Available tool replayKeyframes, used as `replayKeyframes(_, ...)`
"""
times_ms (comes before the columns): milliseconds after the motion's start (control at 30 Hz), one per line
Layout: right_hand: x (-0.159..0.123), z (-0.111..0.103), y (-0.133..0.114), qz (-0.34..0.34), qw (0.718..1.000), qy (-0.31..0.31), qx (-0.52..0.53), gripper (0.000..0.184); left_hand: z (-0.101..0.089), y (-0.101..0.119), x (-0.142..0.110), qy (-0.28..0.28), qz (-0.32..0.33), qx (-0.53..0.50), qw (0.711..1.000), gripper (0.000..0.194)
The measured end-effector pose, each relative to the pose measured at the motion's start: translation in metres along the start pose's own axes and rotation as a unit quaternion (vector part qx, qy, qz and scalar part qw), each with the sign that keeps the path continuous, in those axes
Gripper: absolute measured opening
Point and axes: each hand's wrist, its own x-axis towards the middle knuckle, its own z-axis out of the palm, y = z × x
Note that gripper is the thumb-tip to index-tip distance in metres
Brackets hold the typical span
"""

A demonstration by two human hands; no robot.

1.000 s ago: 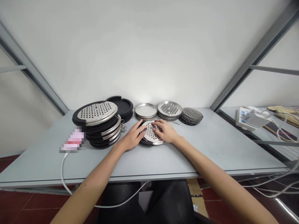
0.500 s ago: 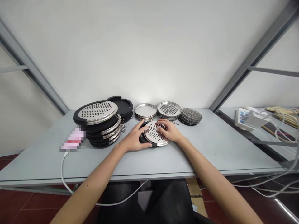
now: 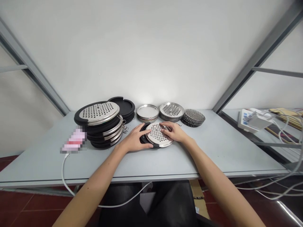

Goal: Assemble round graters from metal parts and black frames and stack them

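Observation:
Flat on the grey table lies a round perforated metal disc with slot-like holes, seated in a black round holder whose rim shows along its left side. My left hand grips the holder from the left, thumb at the near edge and a fingertip on the metal. From the right, my right hand holds the disc, fingers curled at its far right edge and thumb on its top. Part of the disc's right edge is hidden under that hand.
Left stands a tall stack of black-rimmed discs with metal rings, before a black holder stack. Behind my hands are plain metal plates, slotted discs and dark perforated discs. A white cable hangs over the front edge.
My right hand has shifted slightly to the right on the disc, its thumb moving with it. My left hand stays on the holder almost unchanged.

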Motion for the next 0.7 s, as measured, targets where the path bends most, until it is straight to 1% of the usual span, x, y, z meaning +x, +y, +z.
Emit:
replayKeyframes(167, 0.000, 0.004, -0.004, 0.008, 1.000, 0.016, -0.014, 0.037, -0.001, 0.001, -0.001, -0.016, -0.016, -0.013, 1.000, 0.081)
replayKeyframes(267, 0.001, 0.006, -0.004, 0.012, 1.000, 0.022, -0.019, 0.036, -0.002, 0.001, -0.001, -0.012, -0.011, -0.018, 1.000, 0.080)
replayKeyframes(500, 0.001, 0.010, -0.004, 0.039, 0.999, 0.010, 0.002, 0.038, -0.004, 0.001, 0.000, -0.021, 0.008, -0.028, 0.999, 0.078)
replayKeyframes(700, -0.001, 0.017, -0.011, 0.065, 0.997, 0.042, -0.007, 0.036, -0.002, -0.001, 0.002, -0.028, 0.017, -0.027, 0.999, 0.078)
